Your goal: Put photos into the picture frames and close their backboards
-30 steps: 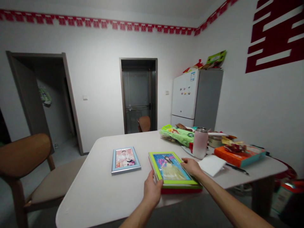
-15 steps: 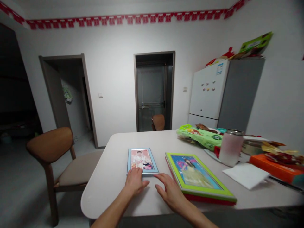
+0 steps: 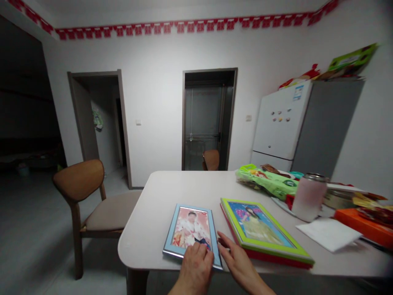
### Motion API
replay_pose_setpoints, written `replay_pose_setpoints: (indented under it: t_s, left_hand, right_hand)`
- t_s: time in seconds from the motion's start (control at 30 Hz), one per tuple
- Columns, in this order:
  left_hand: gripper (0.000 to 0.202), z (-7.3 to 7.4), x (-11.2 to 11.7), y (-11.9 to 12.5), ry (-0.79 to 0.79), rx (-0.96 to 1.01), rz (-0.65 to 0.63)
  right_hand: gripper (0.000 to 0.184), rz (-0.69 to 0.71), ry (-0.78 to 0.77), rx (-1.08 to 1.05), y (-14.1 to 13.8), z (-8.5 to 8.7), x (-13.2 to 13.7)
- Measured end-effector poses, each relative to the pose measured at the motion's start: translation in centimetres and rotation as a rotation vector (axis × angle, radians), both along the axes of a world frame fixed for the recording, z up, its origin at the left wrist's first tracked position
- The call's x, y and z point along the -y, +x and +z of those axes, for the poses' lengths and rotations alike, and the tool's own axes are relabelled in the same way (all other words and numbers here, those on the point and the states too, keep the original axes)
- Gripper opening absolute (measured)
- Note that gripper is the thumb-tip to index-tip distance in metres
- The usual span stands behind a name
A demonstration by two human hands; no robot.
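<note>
A light blue picture frame [image 3: 171, 237] lies at the near side of the white table, turned slightly, with a pink-and-white portrait in it. My left hand [image 3: 197, 264] is over its lower part, fingers bent together on the picture and near edge; its thumb is hidden. By the frame's right edge is my right hand [image 3: 236, 260], open, with its fingers stretched out towards that edge. I cannot tell whether they touch it. A larger green picture frame [image 3: 235, 223] showing a figure in a pale dress rests to the right, on top of something red.
Right of the frames are a white napkin [image 3: 330, 233], a pinkish jar [image 3: 310, 198], an orange box [image 3: 364, 225] and a green snack bag [image 3: 267, 182]. A wooden chair [image 3: 80, 182] stands left of the table [image 3: 141, 221]. Behind is a fridge [image 3: 278, 131].
The blue picture frame has come nearer to me and turned a little. My left hand has moved right and towards me with it. My right hand is now beside its right edge.
</note>
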State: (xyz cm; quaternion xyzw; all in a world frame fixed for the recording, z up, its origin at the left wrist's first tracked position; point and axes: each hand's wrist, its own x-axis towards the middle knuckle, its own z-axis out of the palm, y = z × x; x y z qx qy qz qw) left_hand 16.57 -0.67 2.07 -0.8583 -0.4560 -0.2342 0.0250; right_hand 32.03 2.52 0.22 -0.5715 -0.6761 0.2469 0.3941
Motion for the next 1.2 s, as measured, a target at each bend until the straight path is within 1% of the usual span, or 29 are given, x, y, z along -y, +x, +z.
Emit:
replay_pose_setpoints:
  t_s: [0.03,0.1,0.17,0.23,0.27,0.33,0.37,0.43,0.6,0.67,0.73,0.8,0.87,0.93,0.97,1.03,1.1,1.13,1.2]
  left_hand:
    - [0.027,0.8,0.2,-0.3,0.013,0.048,-0.019]
    - [0.035,2.6,0.6,-1.1,0.040,0.208,-0.035]
    - [0.043,4.4,1.1,-2.2,0.059,0.431,-0.009]
    - [0.044,5.5,1.4,-3.4,0.041,0.665,0.045]
    - [0.044,5.7,1.5,-4.0,0.009,0.768,0.076]
    - [0.046,5.3,1.7,-5.2,-0.091,0.926,0.128]
    - [0.048,4.7,1.8,-5.8,-0.147,0.977,0.149]
    - [0.052,2.9,1.9,-6.9,-0.246,1.033,0.189]
    - [0.059,-2.4,2.1,-8.5,-0.386,0.971,0.315]
    - [0.061,-3.8,2.3,-8.7,-0.438,0.921,0.333]
    - [0.061,-4.5,2.5,-8.9,-0.480,0.849,0.330]
    - [0.058,-4.4,2.9,-9.2,-0.501,0.752,0.319]
    - [0.055,-3.8,3.3,-9.5,-0.475,0.629,0.331]
    - [0.055,-3.0,3.6,-9.6,-0.371,0.496,0.344]
    - [0.055,-2.5,3.6,-9.6,-0.307,0.439,0.327]
    - [0.050,-1.8,3.5,-9.3,-0.224,0.357,0.219]
    - [0.038,-1.3,3.2,-8.8,-0.228,0.304,0.081]
    - [0.031,-1.1,3.0,-8.5,-0.245,0.290,0.039]
    - [0.024,-0.9,2.8,-8.0,-0.260,0.284,0.017]
  right_hand:
    - [0.053,-0.015,-0.002,-0.044,0.0,0.4,0.1]
    - [0.054,-0.031,0.010,-0.119,-0.4,1.3,0.3]
    - [0.054,-0.006,0.021,-0.160,-1.3,2.2,0.6]
    - [0.053,0.048,0.031,-0.161,-2.5,3.0,0.9]
    - [0.052,0.077,0.044,-0.147,-3.1,3.2,1.0]
    - [0.049,0.124,0.091,-0.089,-4.1,3.3,1.2]
    - [0.047,0.143,0.111,-0.045,-4.4,3.2,1.3]
    - [0.043,0.167,0.127,0.070,-4.8,2.9,1.4]
    - [0.034,0.199,0.120,0.337,-4.4,2.3,1.7]
    - [0.032,0.214,0.131,0.410,-4.3,2.2,1.9]
    - [0.031,0.227,0.140,0.459,-4.3,2.1,2.1]
    - [0.032,0.232,0.142,0.486,-4.3,2.1,2.1]
    - [0.035,0.235,0.141,0.498,-4.4,2.2,2.1]
    - [0.035,0.269,0.139,0.500,-4.4,2.5,1.9]
    - [0.034,0.307,0.139,0.497,-4.4,2.8,1.8]
    - [0.032,0.410,0.138,0.486,-4.7,3.3,1.6]
    - [0.029,0.494,0.134,0.478,-5.1,3.7,1.4]
    - [0.026,0.518,0.133,0.479,-5.4,3.8,1.4]
    - [0.019,0.522,0.141,0.478,-6.0,3.8,1.3]
